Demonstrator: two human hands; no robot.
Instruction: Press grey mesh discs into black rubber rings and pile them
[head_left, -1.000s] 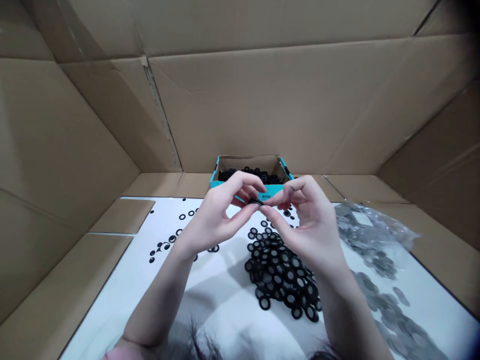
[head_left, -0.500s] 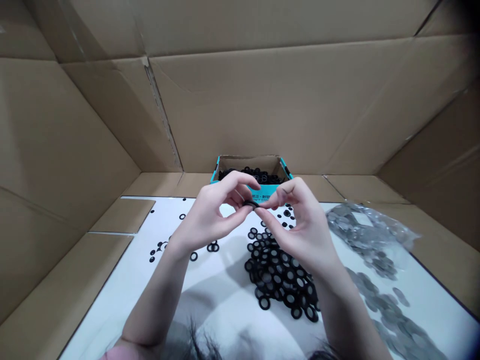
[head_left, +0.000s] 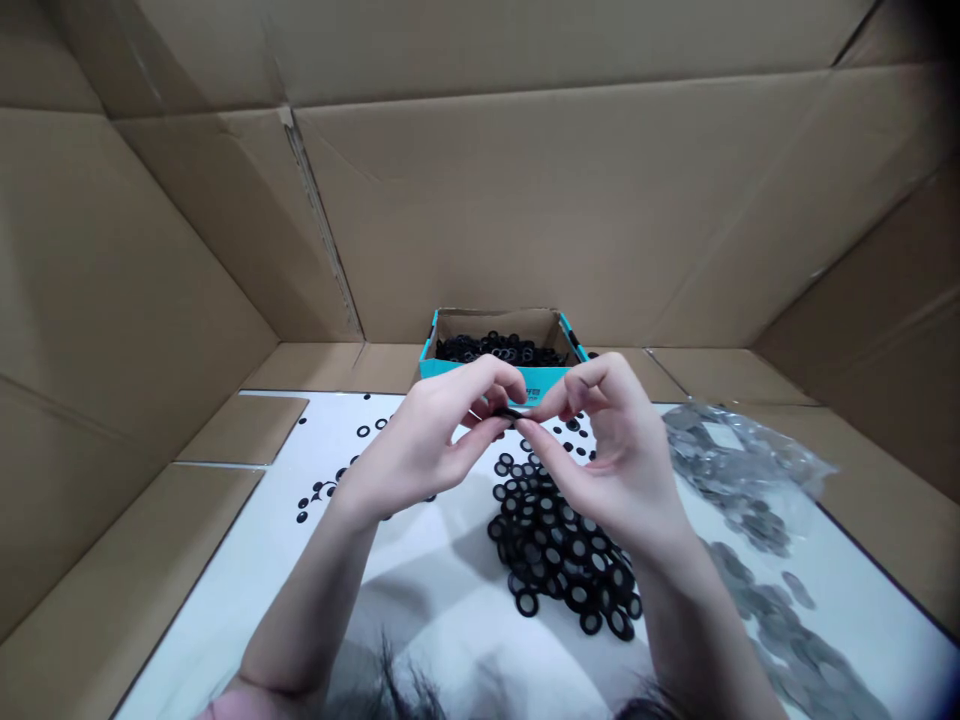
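Between the fingertips of both hands is a small black ring (head_left: 511, 414), seen nearly edge-on above the table. My left hand (head_left: 442, 425) pinches its left side with thumb and fingers. On the other side, my right hand (head_left: 611, 440) grips it between thumb and index finger. Below the right hand lies a pile of black rings with grey mesh-like centres (head_left: 559, 550). Behind the hands stands a turquoise box (head_left: 551, 380) holding many loose black rings (head_left: 502, 348). Whether the held ring has a disc inside cannot be made out.
Loose black rings and small black pieces (head_left: 322, 490) are scattered on the white table (head_left: 247, 570) at left. At right are a clear plastic bag of grey discs (head_left: 720, 445) and a spread of loose grey discs (head_left: 802, 640). Tall cardboard walls (head_left: 480, 200) enclose the work area.
Both hands keep hold of the black ring, shifting slightly left and then back right. The ring has tilted in the fingers to a flatter, more edge-on view.
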